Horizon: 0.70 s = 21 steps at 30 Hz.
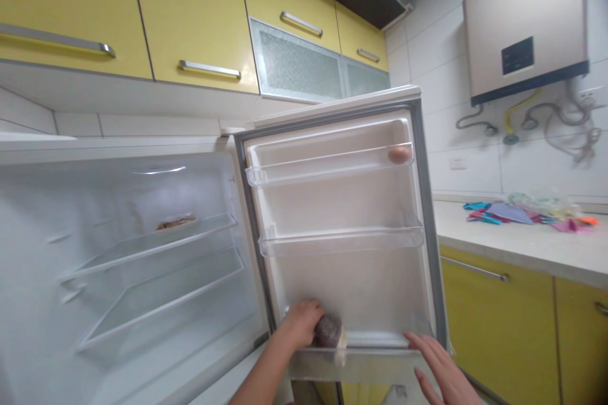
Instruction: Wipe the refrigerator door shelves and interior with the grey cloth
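Note:
A white fridge stands open, its door (427, 215) swung to the right with three clear door bins. My left hand (300, 324) holds a dark speckled round object (329, 331) at the bottom door bin (375, 364). My right hand (439, 367) rests with fingers spread on the front rim of that same bin, near the door's right edge. A brown egg (399, 154) lies at the right end of the top door bin (327, 171). The middle bin (339, 240) holds nothing I can see.
Inside the fridge, a glass shelf (152, 243) carries a brownish item (175, 222) near the back. Yellow wall cabinets hang above. A counter (522, 243) to the right holds colourful cloths or bags (527, 212). A water heater (527, 25) hangs on the tiled wall.

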Tool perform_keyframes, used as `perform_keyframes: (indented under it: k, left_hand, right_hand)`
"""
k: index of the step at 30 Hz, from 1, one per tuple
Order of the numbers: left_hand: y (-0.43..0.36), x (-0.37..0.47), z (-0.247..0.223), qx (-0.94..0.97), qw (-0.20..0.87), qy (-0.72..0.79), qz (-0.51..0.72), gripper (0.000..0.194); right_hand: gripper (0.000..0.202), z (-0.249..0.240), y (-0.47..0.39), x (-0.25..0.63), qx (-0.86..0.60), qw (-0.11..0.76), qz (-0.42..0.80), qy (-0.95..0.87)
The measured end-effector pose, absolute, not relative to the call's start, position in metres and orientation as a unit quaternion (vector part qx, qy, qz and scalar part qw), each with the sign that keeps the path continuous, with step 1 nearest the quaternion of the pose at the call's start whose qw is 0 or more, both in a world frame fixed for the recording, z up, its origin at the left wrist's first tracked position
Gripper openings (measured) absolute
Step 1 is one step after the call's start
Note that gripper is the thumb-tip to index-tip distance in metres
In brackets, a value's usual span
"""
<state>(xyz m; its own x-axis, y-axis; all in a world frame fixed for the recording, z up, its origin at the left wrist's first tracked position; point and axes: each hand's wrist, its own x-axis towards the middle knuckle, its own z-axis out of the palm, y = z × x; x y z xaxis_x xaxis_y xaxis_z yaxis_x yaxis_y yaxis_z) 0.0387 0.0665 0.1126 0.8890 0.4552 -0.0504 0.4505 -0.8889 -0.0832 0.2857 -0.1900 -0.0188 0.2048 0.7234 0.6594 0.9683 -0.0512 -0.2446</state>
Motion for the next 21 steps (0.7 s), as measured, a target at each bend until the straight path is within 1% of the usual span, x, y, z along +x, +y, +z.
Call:
perform_keyframes:
  k: [4, 8, 9, 13, 15, 16, 17, 21]
  left_hand:
    - [0.063, 0.037, 0.114, -0.969, 0.059, -0.24, 0.032, 0.045]
    - [0.068, 0.05, 0.108, -0.964, 0.051, -0.242, 0.102, 0.039]
    - [0.07, 0.055, 0.106, -0.962, 0.044, -0.241, 0.125, 0.042]
    - [0.076, 0.082, 0.101, -0.947, -0.027, -0.234, 0.219, 0.07]
    - [0.071, 0.101, 0.098, -0.943, -0.061, -0.219, 0.245, 0.084]
    - [0.065, 0.112, 0.095, -0.944, -0.069, -0.206, 0.249, 0.088]
    - [0.058, 0.124, 0.092, -0.948, -0.074, -0.193, 0.244, 0.089]
    - [0.021, 0.174, 0.076, -0.963, -0.104, -0.141, 0.206, 0.075]
  right_hand:
    - [0.048, -0.018, -0.19, 0.286, -0.696, 0.348, -0.194, -0.598]
    - [0.048, -0.014, -0.193, 0.283, -0.694, 0.365, -0.168, -0.597]
    - [0.048, -0.012, -0.194, 0.282, -0.694, 0.369, -0.16, -0.597]
    - [0.048, -0.005, -0.195, 0.276, -0.688, 0.388, -0.143, -0.597]
    - [0.048, -0.002, -0.195, 0.274, -0.684, 0.397, -0.136, -0.597]
    - [0.048, -0.001, -0.195, 0.273, -0.683, 0.4, -0.133, -0.597]
    - [0.048, 0.0, -0.196, 0.272, -0.682, 0.403, -0.13, -0.596]
    - [0.047, -0.005, -0.196, 0.273, -0.677, 0.404, -0.133, -0.6]
